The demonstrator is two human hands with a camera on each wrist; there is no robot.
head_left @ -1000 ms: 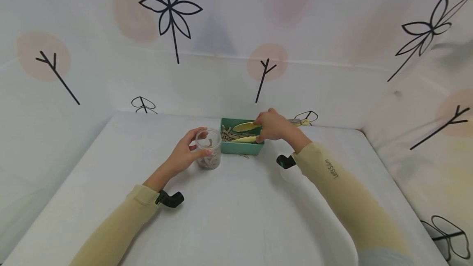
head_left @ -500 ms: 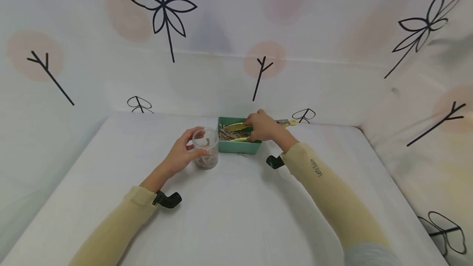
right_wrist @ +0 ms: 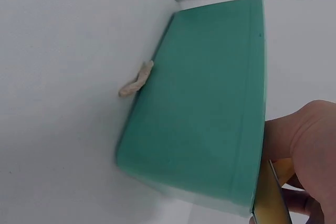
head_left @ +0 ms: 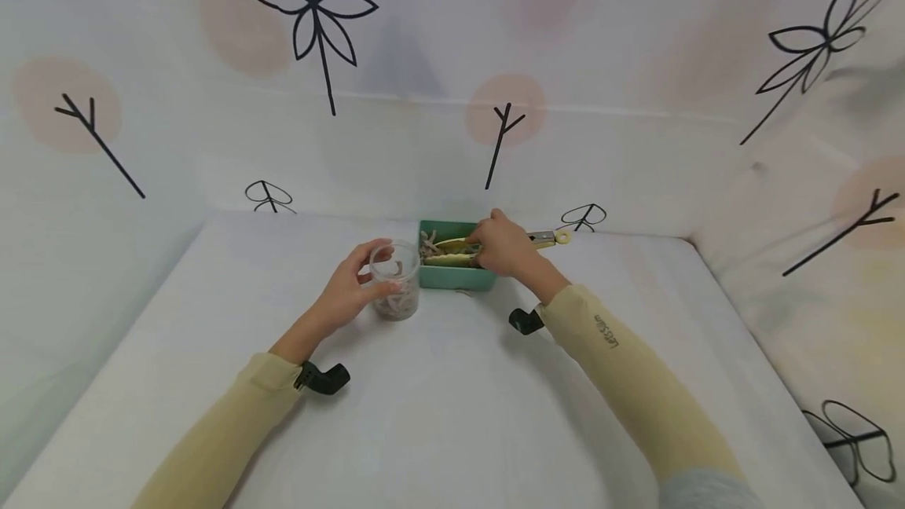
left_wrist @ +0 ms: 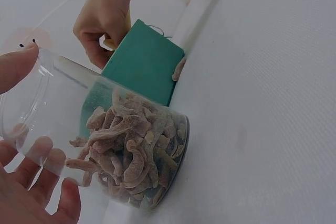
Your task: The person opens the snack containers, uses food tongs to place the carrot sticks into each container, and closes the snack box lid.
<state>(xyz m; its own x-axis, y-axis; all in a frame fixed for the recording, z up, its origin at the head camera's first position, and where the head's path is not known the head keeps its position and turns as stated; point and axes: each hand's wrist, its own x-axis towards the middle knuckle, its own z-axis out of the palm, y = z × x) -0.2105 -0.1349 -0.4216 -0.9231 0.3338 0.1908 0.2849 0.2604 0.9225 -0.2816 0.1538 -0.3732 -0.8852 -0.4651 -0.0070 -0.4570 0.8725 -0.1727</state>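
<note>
My left hand (head_left: 341, 291) holds a clear plastic jar (head_left: 394, 301) round its upper part, thumb on one side and fingers on the other. Pale brown, twisted dried strips (left_wrist: 131, 150) fill the lower half of the jar, which stands close beside a green rectangular box (head_left: 456, 278). My right hand (head_left: 503, 245) grips yellow tongs (head_left: 556, 238) from above, over the right part of the box. The tongs' yellow arms reach down into the box among more such strips (head_left: 429, 243); their ring end sticks out to the right.
One loose strip (right_wrist: 137, 80) lies on the white tabletop (head_left: 438, 399) against the box's front side. Behind the box rises a white backdrop (head_left: 396, 155) printed with plant drawings. A dark wrist camera (head_left: 324, 378) is strapped at my left wrist.
My right hand has moved left and slightly lower with the tongs, whose arms now sit deeper in the box and nearer each other. My left hand keeps holding the jar in place.
</note>
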